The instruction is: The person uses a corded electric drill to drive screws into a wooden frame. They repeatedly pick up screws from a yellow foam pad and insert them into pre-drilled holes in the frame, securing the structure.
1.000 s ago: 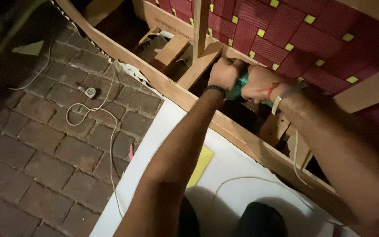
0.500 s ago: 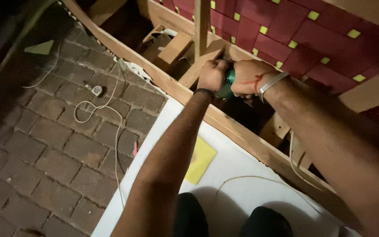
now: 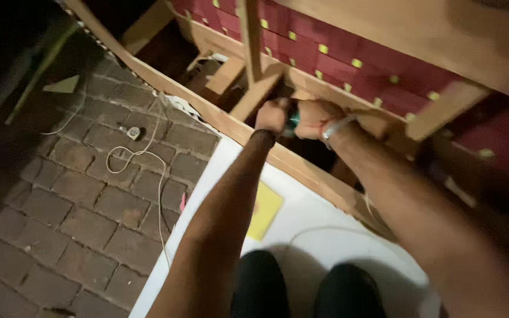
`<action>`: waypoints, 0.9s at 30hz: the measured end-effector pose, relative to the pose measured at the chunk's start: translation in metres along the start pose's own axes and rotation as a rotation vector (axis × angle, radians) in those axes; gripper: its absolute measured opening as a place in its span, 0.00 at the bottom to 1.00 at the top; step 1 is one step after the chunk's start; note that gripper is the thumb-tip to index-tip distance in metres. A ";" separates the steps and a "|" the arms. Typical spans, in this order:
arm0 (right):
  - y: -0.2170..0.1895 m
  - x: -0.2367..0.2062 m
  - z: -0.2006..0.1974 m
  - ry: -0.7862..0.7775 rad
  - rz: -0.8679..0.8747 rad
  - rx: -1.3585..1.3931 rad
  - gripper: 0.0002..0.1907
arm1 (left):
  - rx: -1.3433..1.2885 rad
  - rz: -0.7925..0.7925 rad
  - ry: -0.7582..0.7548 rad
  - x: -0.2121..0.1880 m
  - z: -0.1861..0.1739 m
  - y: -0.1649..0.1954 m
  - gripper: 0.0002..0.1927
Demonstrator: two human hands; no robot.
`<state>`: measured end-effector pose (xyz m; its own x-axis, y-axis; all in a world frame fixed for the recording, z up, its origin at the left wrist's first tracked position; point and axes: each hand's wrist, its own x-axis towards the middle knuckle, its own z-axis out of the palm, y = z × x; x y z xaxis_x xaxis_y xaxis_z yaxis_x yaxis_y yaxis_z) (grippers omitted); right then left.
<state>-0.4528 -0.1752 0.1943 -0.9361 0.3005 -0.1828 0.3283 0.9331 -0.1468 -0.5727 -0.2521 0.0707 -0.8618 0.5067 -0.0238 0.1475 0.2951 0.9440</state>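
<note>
Teal-green and mostly hidden, the small tool (image 3: pixel 293 120) sits between our two hands, up against the wooden frame (image 3: pixel 301 168) below the red webbing (image 3: pixel 349 56). We have our left hand (image 3: pixel 272 115) and right hand (image 3: pixel 314 118) both closed around it, fingers clamped tight. White sheet (image 3: pixel 301 224) lies under our knees, beside the brick floor (image 3: pixel 89 194) with a pale cord (image 3: pixel 148 159).

A white cord (image 3: pixel 148 154) loops over the brick floor (image 3: pixel 60 218), ending at a small round plug (image 3: pixel 134 133); a yellow sheet (image 3: pixel 264 210) lies near the white mat's (image 3: pixel 319 224) left edge
</note>
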 end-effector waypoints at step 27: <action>0.064 -0.830 0.230 0.848 1.358 0.417 0.31 | -0.490 0.448 -0.774 -0.489 0.113 0.105 0.24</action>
<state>0.3744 -0.4103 0.1125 0.2920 0.9460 0.1407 0.7899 -0.1555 -0.5932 -0.0806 -0.3772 0.1445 -0.2005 0.9250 0.3227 0.0146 -0.3266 0.9451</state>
